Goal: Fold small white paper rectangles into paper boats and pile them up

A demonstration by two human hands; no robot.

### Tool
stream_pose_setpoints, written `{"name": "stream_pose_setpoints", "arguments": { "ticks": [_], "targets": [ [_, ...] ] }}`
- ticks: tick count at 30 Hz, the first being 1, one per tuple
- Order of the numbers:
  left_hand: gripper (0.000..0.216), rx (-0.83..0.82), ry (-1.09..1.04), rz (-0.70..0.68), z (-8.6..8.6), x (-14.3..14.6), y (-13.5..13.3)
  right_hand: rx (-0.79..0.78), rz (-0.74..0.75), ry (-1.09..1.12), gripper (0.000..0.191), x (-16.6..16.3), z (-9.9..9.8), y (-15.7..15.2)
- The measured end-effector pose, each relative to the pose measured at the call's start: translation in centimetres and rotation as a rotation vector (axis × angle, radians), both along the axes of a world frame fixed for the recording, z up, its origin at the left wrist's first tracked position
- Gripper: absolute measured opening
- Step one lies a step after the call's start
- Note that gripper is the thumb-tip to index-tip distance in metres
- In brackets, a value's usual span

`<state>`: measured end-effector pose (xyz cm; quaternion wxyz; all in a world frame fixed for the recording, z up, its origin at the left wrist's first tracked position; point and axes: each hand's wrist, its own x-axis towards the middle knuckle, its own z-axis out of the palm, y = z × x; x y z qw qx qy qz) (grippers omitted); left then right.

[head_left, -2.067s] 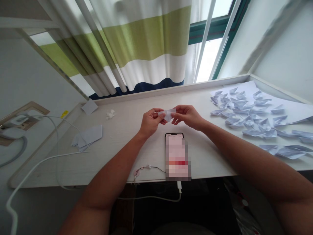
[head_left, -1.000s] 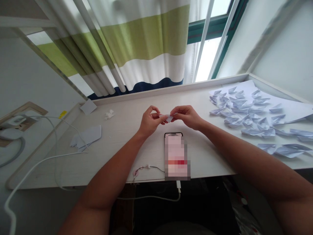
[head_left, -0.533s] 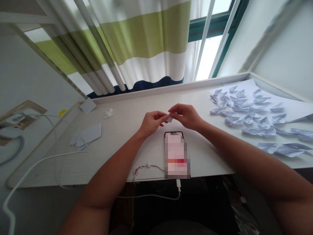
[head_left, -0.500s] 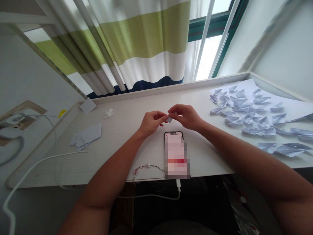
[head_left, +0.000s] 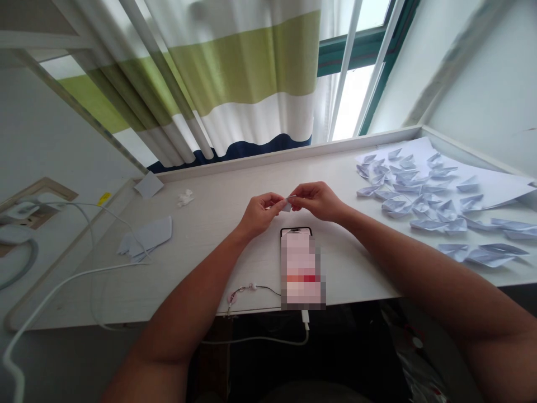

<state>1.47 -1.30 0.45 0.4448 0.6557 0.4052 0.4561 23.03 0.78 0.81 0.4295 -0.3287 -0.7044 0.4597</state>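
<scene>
A small folded piece of white paper is pinched between my two hands above the middle of the desk. My left hand grips its left side with thumb and fingers. On the other side, my right hand holds it by the fingertips. The fingers cover much of the paper, so its exact folded shape is hard to make out. Just below my hands lies a phone with a lit, partly blurred screen. Many folded paper boats are spread to the right of my right hand.
Large white sheets lie under some of the boats. On the left are a stack of paper, a square sheet and a crumpled tissue. A white cable crosses the desk's left edge; a charging cable hangs from the phone.
My right fingertips have shifted slightly on the folded paper, and both hands stay together over the same spot. The whole view has moved a little.
</scene>
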Motion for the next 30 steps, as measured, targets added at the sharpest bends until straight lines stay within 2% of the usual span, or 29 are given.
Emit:
{"name": "stream_pose_setpoints", "arguments": {
  "ticks": [3, 9, 12, 17, 23, 27, 30],
  "targets": [
    [0.029, 0.034, -0.011, 0.02, 0.2, 0.0, 0.0, -0.014, 0.014, 0.035, 0.03, -0.2, 0.1, -0.1],
    [0.028, 0.075, -0.187, 0.24, 0.3, 0.2, 0.4, -0.041, -0.027, 0.034, 0.041, -0.2, 0.1, -0.2],
    [0.029, 0.067, -0.206, 0.283, 0.3, 0.2, 0.3, -0.088, -0.004, 0.047, 0.046, -0.3, 0.3, -0.5],
    [0.032, 0.035, -0.207, 0.251, 0.2, 0.4, -0.2, -0.14, 0.054, 0.129, 0.054, -0.7, 0.5, -0.9],
    [0.039, -0.115, -0.284, 0.086, 1.0, 0.9, -1.0, -0.037, 0.023, 0.197, 0.047, -0.7, -0.2, -0.3],
    [0.042, -0.178, -0.32, 0.099, 0.9, 0.9, -0.9, -0.018, -0.068, 0.227, 0.051, -0.7, -0.3, 0.0],
    [0.049, -0.199, -0.36, 0.124, 0.5, 0.9, -0.5, -0.063, -0.057, 0.237, 0.05, -0.8, -0.1, -0.1]
  ]
}}
